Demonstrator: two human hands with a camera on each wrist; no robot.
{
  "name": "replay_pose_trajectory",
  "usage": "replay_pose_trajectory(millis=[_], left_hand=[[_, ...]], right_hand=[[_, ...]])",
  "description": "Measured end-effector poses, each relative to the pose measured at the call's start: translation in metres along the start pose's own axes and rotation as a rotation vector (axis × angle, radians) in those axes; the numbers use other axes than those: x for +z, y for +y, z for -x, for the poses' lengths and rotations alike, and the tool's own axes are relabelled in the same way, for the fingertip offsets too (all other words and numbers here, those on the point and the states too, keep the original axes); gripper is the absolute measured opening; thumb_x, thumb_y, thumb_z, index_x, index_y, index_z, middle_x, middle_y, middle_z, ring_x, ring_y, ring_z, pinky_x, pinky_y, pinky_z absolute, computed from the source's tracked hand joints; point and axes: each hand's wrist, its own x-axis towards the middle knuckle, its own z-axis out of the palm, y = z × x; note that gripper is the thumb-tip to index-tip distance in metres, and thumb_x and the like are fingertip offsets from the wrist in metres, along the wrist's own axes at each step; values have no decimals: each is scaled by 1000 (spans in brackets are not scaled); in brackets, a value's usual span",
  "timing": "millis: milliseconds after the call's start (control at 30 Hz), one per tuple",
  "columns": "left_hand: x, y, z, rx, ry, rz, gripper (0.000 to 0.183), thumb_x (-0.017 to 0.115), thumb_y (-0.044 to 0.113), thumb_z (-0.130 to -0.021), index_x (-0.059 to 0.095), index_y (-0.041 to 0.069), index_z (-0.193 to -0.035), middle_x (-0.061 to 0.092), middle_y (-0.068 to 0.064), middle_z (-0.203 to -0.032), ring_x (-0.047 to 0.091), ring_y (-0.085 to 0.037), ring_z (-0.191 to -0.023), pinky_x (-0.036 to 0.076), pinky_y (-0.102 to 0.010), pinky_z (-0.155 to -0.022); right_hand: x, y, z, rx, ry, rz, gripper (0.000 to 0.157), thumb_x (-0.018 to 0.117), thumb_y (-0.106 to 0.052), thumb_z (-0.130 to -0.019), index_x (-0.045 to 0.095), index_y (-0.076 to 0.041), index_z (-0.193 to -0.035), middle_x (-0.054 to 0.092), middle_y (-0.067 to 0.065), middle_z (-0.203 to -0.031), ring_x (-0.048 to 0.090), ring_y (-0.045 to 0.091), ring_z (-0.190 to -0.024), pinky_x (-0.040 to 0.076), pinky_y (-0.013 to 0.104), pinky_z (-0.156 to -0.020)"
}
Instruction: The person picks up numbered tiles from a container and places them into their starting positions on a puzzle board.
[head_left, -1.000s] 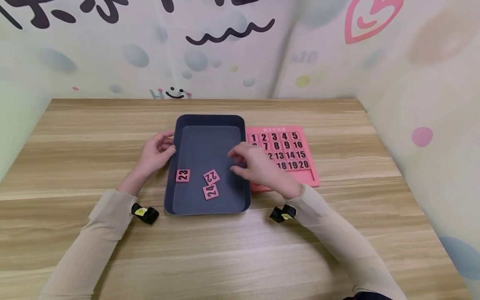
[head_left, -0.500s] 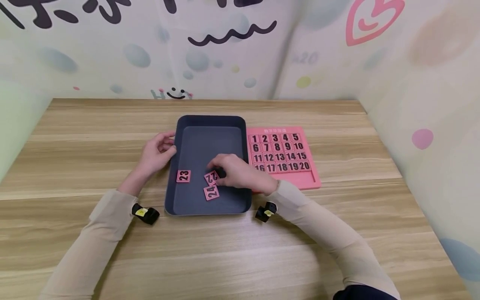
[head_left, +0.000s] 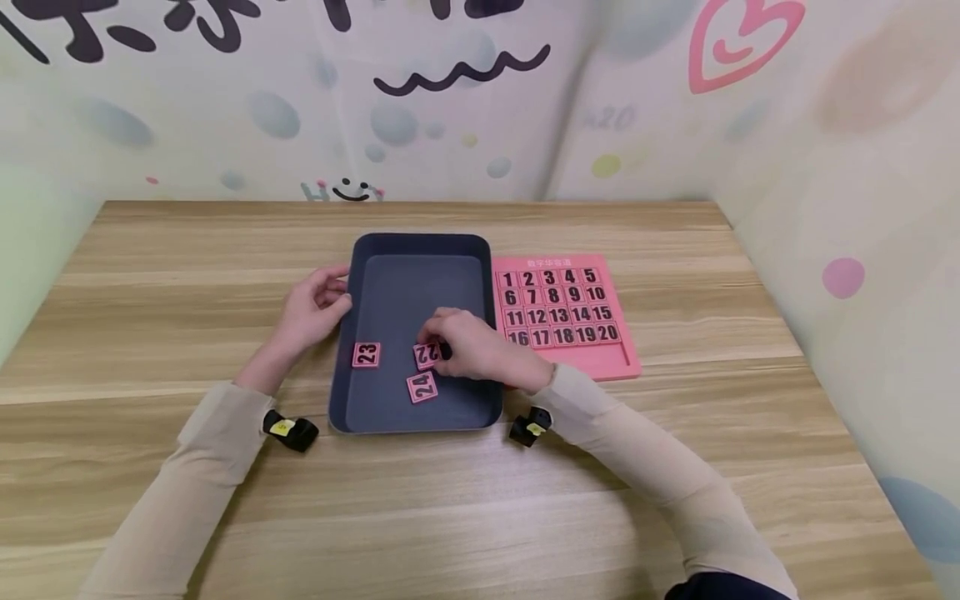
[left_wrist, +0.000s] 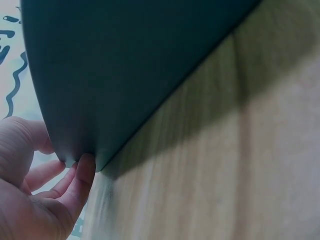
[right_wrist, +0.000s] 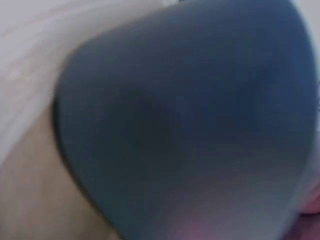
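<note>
A dark blue-grey tray [head_left: 416, 287] lies on the table, with my left hand [head_left: 311, 308] gripping its left side. In the left wrist view the thumb and fingers of that hand [left_wrist: 45, 190] meet the tray's edge [left_wrist: 100, 90]. Inside the tray, my right hand [head_left: 472, 343] pinches the pink number tile 22 [head_left: 425, 357] between thumb and fingers; part of the tile is covered. Tile 24 [head_left: 422, 387] lies just below it, and tile 23 [head_left: 366, 355] rests by the left wall. The right wrist view is mostly filled by the blurred tray wall [right_wrist: 185, 100].
Against the tray's right side lies a pink number board [head_left: 630, 367] holding tiles in rows, 1 to 20. Its bottom row shows a bare pink strip, partly hidden by my right arm. A patterned wall [head_left: 465, 150] stands behind the wooden table [head_left: 420, 517].
My right hand has moved left from the board's side into the tray and taken hold of tile 22. That tile has turned slightly and come away from tile 24. The left hand stays put.
</note>
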Motion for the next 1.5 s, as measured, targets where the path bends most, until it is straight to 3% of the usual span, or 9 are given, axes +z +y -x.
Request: replay_pose_trajectory(millis=[300,533,667,933,1100,1200,1333,1500], left_hand=[[0,1,1,21,8,15,44,50,-6,-87,45,-11,-130,56,-31,-109,51,4,-76,42,-8,-71],[0,-2,1,19,8,14,44,50,-6,-87,45,-12,-130,55,-32,-110,51,5,-76,42,-8,-70],[0,-2,1,7,8,9,44,50,-6,-87,44,-11,-131,55,-32,-111,51,4,-76,42,-8,-70],[1,-3,1,3,10,-3,44,49,-5,-87,44,-12,-131,55,-32,-111,51,2,-77,41,-8,-70],[1,-4,2,54,21,44,42,52,-1,-85,49,-10,-126,58,-27,-104,53,-2,-77,43,-10,-70],[1,-4,2,68,22,51,42,52,1,-85,50,-9,-126,58,-24,-102,54,-2,-77,43,-11,-69],[1,-4,1,38,18,4,43,50,-2,-86,48,-11,-128,56,-29,-106,52,2,-77,42,-10,-70],[1,-2,0,2,7,-7,44,50,-5,-88,45,-11,-131,55,-31,-110,50,3,-77,41,-8,-70]], right_hand=[[-26,14,37,68,210,-85,29,73,-3,-73,65,0,-101,60,7,-93,55,20,-84,47,27,-73],[-36,39,71,159,292,-136,29,73,-2,-72,63,2,-99,62,9,-91,57,20,-82,50,32,-74],[-32,54,83,236,292,-118,29,75,-4,-71,63,1,-98,61,9,-88,56,22,-81,49,34,-73],[-25,72,90,294,274,-118,28,76,-4,-73,63,2,-96,61,9,-86,56,21,-78,49,34,-71],[-23,77,90,298,257,-78,30,76,-7,-74,63,2,-100,61,9,-87,55,21,-79,48,33,-71],[-25,78,91,294,229,-54,40,78,-10,-73,62,2,-108,62,10,-91,56,23,-83,48,35,-74],[-29,76,92,249,182,3,51,78,-9,-72,59,1,-118,62,13,-103,56,26,-91,47,40,-81],[-31,74,90,240,164,3,37,73,0,-73,64,0,-109,61,10,-88,53,23,-80,46,35,-70]])
